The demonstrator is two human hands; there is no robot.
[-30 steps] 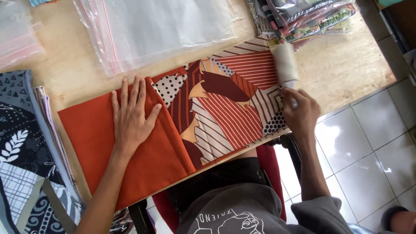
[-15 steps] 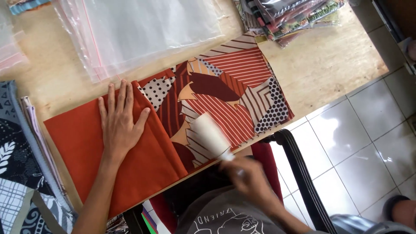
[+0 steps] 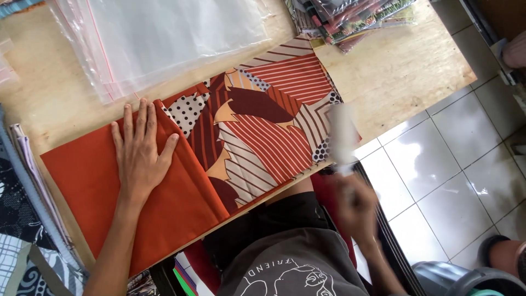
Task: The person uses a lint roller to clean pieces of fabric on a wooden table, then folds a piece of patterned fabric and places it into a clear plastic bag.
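A folded rust-orange cloth with a striped, dotted patterned panel lies on the wooden bench; the left hand presses it flat, fingers spread, while the blurred right hand grips a white roller at its edge.

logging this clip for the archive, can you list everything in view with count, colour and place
folded cloth: one, plain rust-orange on its left part, striped and dotted rust, cream and maroon print on its right, middle of the table
wooden table: one, light brown, upper half of the view
clear plastic bags: a stack, transparent with red seal lines, top left
bagged cloths: a pile, mixed colours, top right of the table
dark patterned cloths: several, blue-black and white, left edge
white roller: one, blurred, at the table's near edge
tiled floor: white, right
left hand: flat on the orange part
right hand: blurred, holding the roller
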